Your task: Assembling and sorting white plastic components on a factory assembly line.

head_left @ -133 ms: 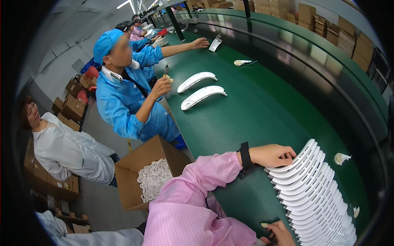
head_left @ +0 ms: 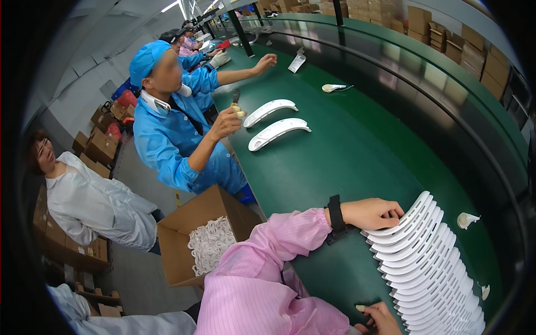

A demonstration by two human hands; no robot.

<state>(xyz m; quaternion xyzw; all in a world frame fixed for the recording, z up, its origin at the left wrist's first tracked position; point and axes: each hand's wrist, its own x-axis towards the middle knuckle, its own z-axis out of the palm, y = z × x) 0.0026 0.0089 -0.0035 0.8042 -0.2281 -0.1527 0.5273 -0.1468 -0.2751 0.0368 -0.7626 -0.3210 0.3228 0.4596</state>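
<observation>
A long row of white curved plastic shells (head_left: 427, 262) stands packed closely on the green work surface at the lower right. My left hand (head_left: 371, 213), with a black band at its wrist, lies at the far end of this row. Its bent fingers are closed on the edge of the first shell; the thumb is mostly hidden. Beside the row's left side, at the lower edge, is my right hand (head_left: 382, 319), partly cut off. Its fingers are apart, with a pale finger cot on one fingertip, and nothing shows between them.
Two white curved shells (head_left: 279, 134) lie farther up the green table (head_left: 329, 173), beside a co-worker in blue (head_left: 178, 128) holding a small tool. A cardboard box (head_left: 192, 268) of white rings stands left of my arm. Small white parts (head_left: 467, 220) lie along the right.
The co-worker's outstretched hand has drawn back a little from the far white part, and their tool hand has risen slightly. My hands stay in place on and beside the row.
</observation>
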